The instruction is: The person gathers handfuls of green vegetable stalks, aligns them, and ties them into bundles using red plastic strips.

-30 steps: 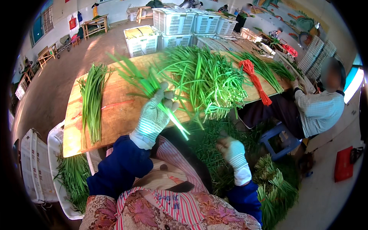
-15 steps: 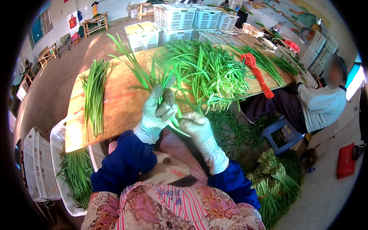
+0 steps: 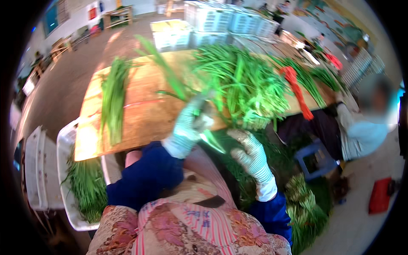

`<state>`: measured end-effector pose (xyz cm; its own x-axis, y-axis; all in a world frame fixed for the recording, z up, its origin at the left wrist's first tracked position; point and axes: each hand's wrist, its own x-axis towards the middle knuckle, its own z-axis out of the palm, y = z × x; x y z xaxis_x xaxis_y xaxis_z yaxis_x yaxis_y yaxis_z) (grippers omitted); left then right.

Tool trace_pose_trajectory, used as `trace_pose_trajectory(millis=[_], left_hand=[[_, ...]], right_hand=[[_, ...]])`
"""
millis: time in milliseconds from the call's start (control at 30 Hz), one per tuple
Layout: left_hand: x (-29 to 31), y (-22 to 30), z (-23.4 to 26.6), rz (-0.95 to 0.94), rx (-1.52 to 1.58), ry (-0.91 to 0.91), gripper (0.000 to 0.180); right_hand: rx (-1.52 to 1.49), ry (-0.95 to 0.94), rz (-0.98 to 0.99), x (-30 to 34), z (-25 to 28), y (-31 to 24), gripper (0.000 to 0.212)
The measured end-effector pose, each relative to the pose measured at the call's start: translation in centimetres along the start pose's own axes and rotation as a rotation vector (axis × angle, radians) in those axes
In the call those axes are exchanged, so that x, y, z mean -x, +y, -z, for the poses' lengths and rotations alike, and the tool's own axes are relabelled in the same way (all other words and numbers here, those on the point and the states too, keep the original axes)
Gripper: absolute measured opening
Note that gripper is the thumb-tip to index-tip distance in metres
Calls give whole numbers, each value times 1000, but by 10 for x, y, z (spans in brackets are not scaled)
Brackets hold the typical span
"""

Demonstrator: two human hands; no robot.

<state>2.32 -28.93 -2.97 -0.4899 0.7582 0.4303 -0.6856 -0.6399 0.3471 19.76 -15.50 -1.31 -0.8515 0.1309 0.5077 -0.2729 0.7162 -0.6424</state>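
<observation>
My left hand (image 3: 190, 123), in a striped work glove, is closed round a few garlic chives (image 3: 172, 78). Their green leaves stick out up and to the left over the board, and pale stalk ends poke out below the fist. My right hand (image 3: 250, 155), gloved alike, is apart from it, past the table's near edge, with thumb and fingers spread and nothing between them. A large heap of loose chives (image 3: 244, 85) lies just beyond my hands on the wooden tabletop (image 3: 144, 114). A neat bundle of chives (image 3: 114, 102) rests at the left end. Motion blurs both hands.
Red ties (image 3: 297, 91) lie right of the heap. White crates (image 3: 208, 17) are stacked beyond the table; a white basket (image 3: 63, 170) with chives stands lower left. Tied chive bundles (image 3: 304, 204) sit on the floor at right, near a blue stool (image 3: 316, 159) and a seated person (image 3: 365, 131).
My right hand has drawn away from the left hand's chives, down and to the right, and its fingers have opened. The left hand still grips its chives. The whole view has shifted slightly.
</observation>
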Motion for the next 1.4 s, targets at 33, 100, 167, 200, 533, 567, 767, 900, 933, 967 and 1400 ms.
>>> trace_pose_trajectory(millis=[33, 100, 167, 200, 533, 567, 767, 900, 933, 967, 1400], left_hand=[[1, -8, -1, -38, -183, -38, 35], [-3, -9, -21, 47, -137, 164, 33], [-4, 5, -33, 91, -359, 330, 45], [-5, 16, -43, 36, -295, 447, 42], [-9, 131, -106, -138, -808, 607, 21], [-12, 134, -109, -142, -824, 612, 21], [-9, 157, -104, -223, -880, 635, 21], [3, 170, -93, -315, -794, 700, 22], [6, 173, -90, -340, -784, 693, 22], [9, 176, -89, -365, -774, 687, 22], [-17, 249, -114, -488, -1008, 435, 27]], right_hand=[[43, 28, 157, -13, -12, -6, 43], [206, -42, 133, -14, -32, -1, 42], [142, -26, 47, -18, -48, -10, 33], [147, -25, 81, -22, -52, -11, 27], [-740, -416, -371, -116, -82, -85, 25], [-717, -441, -383, -124, -83, -88, 27], [-662, -519, -341, -152, -102, -99, 29], [-466, -571, -187, -160, -116, -110, 27], [-478, -640, -227, -161, -116, -112, 27], [-489, -709, -267, -163, -118, -113, 27], [-731, -536, -229, -202, -141, -156, 22]])
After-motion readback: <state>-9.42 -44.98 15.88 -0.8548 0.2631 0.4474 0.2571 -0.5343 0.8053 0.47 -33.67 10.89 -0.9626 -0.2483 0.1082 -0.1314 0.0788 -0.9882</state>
